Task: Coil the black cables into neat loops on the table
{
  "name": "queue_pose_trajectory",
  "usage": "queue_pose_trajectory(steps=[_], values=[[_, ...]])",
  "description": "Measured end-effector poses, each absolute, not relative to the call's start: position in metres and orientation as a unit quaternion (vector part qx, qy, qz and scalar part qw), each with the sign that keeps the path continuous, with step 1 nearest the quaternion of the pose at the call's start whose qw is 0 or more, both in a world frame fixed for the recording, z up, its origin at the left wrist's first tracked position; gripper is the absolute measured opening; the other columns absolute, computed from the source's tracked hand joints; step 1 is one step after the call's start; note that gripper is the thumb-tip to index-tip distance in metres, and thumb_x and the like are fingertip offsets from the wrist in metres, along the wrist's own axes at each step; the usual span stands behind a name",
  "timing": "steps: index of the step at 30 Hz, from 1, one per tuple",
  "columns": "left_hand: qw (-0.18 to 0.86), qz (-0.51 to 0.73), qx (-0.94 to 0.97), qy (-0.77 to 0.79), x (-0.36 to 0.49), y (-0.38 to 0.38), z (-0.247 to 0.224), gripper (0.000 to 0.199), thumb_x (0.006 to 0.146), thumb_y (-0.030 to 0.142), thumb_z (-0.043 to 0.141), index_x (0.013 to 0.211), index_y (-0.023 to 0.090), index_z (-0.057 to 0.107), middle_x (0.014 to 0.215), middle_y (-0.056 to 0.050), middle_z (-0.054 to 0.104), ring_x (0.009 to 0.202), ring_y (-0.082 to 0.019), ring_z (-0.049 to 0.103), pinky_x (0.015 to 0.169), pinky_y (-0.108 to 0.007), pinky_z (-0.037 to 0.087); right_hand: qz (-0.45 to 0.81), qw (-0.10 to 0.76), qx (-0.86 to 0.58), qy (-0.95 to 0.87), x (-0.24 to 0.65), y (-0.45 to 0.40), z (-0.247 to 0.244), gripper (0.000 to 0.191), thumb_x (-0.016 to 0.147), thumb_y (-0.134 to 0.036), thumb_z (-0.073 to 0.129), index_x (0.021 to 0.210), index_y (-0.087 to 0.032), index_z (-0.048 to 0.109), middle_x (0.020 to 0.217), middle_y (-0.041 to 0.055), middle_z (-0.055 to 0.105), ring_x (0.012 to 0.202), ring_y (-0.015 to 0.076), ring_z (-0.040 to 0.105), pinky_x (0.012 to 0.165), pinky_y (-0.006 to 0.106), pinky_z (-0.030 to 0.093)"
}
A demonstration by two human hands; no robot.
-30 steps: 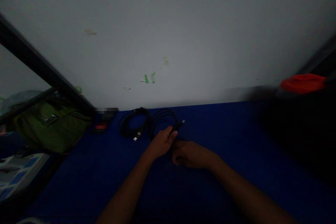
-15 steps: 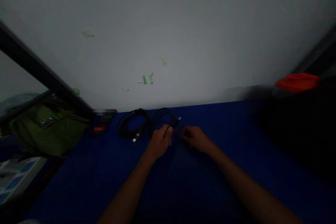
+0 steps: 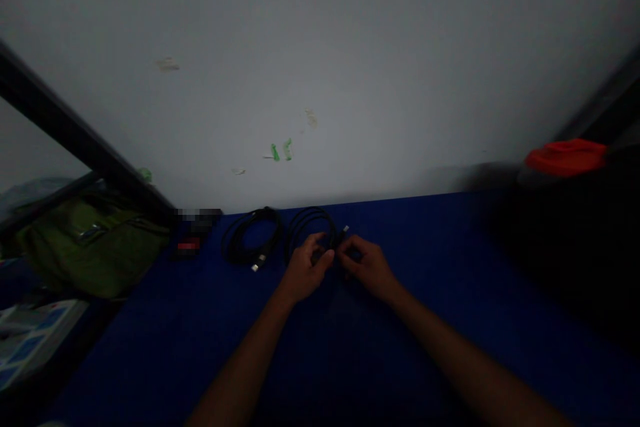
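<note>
A coiled black USB cable (image 3: 311, 209) lies on the blue surface, its plug end (image 3: 345, 229) pointing up and right past my hands. Curled around the near side of this coil, my left hand (image 3: 306, 272) holds the cable with thumb and fingers. My right hand (image 3: 371, 268) is close beside it, thumb and forefinger pinched together at the cable near the plug. What is in that pinch is too dark and small to make out. To the left lies a second coiled black cable (image 3: 231, 248), with a metal USB plug (image 3: 259, 263) at its near side.
The blue surface (image 3: 430, 227) meets a pale wall (image 3: 400, 80) with scraps stuck on it. At the left are a green bag (image 3: 95, 240), a blurred-out dark item (image 3: 193, 233) and a printed box (image 3: 40, 333). A dark bulky shape with an orange-red piece (image 3: 567, 157) stands right.
My right hand has moved left to meet the cable beside my left hand. The left hand's fingers have loosened and spread a little, and the plug has shifted slightly right.
</note>
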State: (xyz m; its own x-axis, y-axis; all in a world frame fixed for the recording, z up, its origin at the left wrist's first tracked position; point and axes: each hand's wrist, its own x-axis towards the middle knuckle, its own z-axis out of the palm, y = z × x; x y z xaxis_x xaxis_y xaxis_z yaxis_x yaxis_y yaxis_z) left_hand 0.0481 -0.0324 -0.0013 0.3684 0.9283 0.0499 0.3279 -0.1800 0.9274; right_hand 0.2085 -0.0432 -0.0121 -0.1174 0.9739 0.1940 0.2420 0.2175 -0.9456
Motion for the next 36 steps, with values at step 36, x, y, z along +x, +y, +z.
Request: queue_pose_trajectory(steps=[36], values=[[0.315, 0.217, 0.808, 0.447, 0.050, -0.035, 0.004, 0.031, 0.091, 0.037, 0.032, 0.075, 0.017, 0.050, 0.063, 0.001, 0.057, 0.058, -0.012, 0.055, 0.055, -0.023, 0.037, 0.478, 0.379, -0.469, -0.639, 0.219, -0.040, -0.008, 0.008, 0.063, -0.012, 0.052, 0.065, -0.017, 0.046, 0.057, -0.0055, 0.050, 0.042, 0.0078, 0.052, 0.041, 0.018, 0.041]])
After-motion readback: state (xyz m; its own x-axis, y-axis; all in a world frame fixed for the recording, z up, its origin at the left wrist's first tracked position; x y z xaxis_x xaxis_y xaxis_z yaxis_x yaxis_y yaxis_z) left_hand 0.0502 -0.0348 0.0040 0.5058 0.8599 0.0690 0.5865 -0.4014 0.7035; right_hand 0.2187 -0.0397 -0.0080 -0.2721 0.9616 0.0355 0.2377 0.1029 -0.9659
